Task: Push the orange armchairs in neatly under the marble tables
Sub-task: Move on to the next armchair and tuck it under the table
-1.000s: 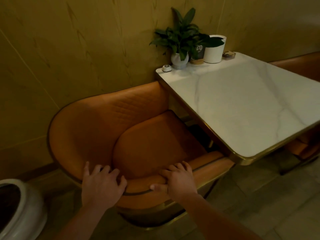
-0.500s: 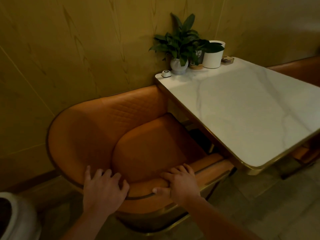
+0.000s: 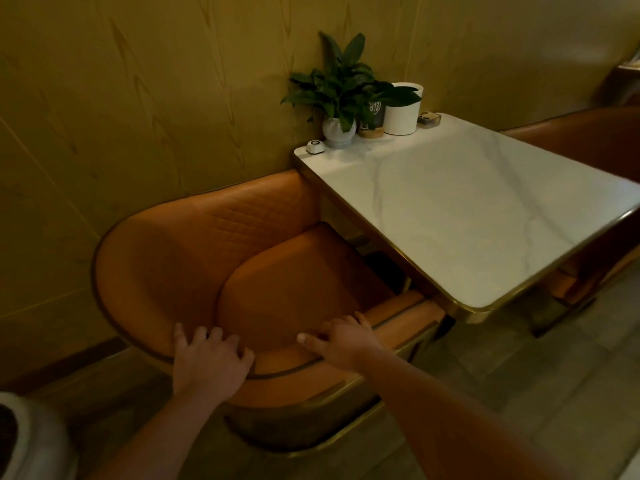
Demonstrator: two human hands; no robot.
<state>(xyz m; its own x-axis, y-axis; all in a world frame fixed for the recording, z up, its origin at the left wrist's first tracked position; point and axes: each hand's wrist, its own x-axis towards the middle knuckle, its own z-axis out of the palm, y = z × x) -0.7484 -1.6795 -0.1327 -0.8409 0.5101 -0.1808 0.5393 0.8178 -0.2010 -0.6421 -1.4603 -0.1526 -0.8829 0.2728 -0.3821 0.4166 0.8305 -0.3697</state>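
Note:
An orange armchair [image 3: 194, 258] with a curved, gold-trimmed back stands between the wall and the white marble table [image 3: 467, 209]. Its seat front and one arm reach under the table's gold edge. My left hand [image 3: 211, 362] lies over the near rim of the chair back, fingers spread and curled on the rim. My right hand [image 3: 341, 339] grips the same rim further right, close to the table corner. A second orange armchair [image 3: 588, 140] shows beyond the table on the right, partly hidden by the tabletop.
At the table's wall end stand a potted plant [image 3: 339, 95], a white cylinder pot [image 3: 401, 112], a small white call button [image 3: 314, 147] and a small tray [image 3: 429, 118]. A white round vessel [image 3: 31, 441] sits on the floor at lower left. Tiled floor lies to the right.
Both hands have stayed on the chair's rim. The chair and table sit a little lower and further right in view, and the chair's arm reaches slightly further under the table edge.

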